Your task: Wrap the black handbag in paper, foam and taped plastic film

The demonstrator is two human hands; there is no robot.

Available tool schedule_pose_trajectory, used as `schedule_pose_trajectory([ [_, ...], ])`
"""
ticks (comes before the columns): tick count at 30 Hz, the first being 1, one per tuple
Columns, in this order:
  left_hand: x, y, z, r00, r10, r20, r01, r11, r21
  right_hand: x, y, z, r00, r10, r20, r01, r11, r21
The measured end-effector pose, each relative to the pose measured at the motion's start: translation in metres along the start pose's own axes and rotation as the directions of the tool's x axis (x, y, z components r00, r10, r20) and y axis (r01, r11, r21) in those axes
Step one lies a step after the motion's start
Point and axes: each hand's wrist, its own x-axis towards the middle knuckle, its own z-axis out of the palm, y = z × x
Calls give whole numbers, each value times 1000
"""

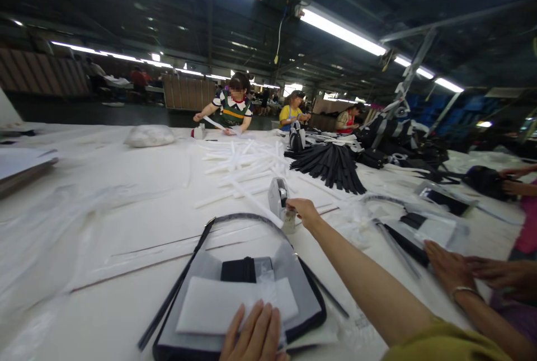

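Factory hall seen under fluorescent tube lights (342,31) across upper frame. Long white-covered table (126,193) spread through middle, strewn with white strips (247,162) and black strips (331,165) at centre. Grey black-edged case (302,294) laid open at bottom centre, white pad (218,305) on top. Left hand (254,336) pressed flat, fingers spread, on pad. Right hand (304,211) extended to centre, closed around tape dispenser (279,196). Co-worker's hands (451,268) seen lower right.
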Motion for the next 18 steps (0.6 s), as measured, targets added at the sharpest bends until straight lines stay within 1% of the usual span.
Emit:
schedule_pose_trajectory([
  [1,2,-2,-4,1000,11,21,-11,1000,8,-3,0,-2,1000,-22,-21,23,1000,16],
  [3,8,-5,-13,991,93,94,-97,995,38,-12,1,-6,995,-76,-59,79,996,40],
  [5,13,-8,-20,966,190,174,-204,977,63,-22,4,-11,988,-127,-86,131,990,53],
  [6,15,-7,-22,958,206,198,-222,973,66,-28,6,-13,986,-140,-89,145,988,57],
  [7,16,-6,-23,963,184,198,-199,978,62,-33,10,-14,987,-142,-81,147,987,61],
  [8,17,-3,-22,973,129,189,-141,989,49,-38,14,-14,989,-131,-63,136,989,65],
  [10,17,4,-20,994,7,112,-8,1000,11,-44,25,-13,996,-86,-14,87,994,68],
  [12,17,12,-17,996,-63,57,64,997,-29,-44,38,-12,999,-36,31,34,998,56],
  [15,19,18,-19,989,-114,93,120,991,-55,-42,56,-18,996,18,85,-17,1000,-2],
  [17,20,20,-22,983,-140,118,148,987,-60,-43,59,-29,993,20,119,-14,998,-54],
  [18,20,20,-24,982,-145,120,153,986,-61,-46,56,-36,991,9,133,1,998,-69],
])
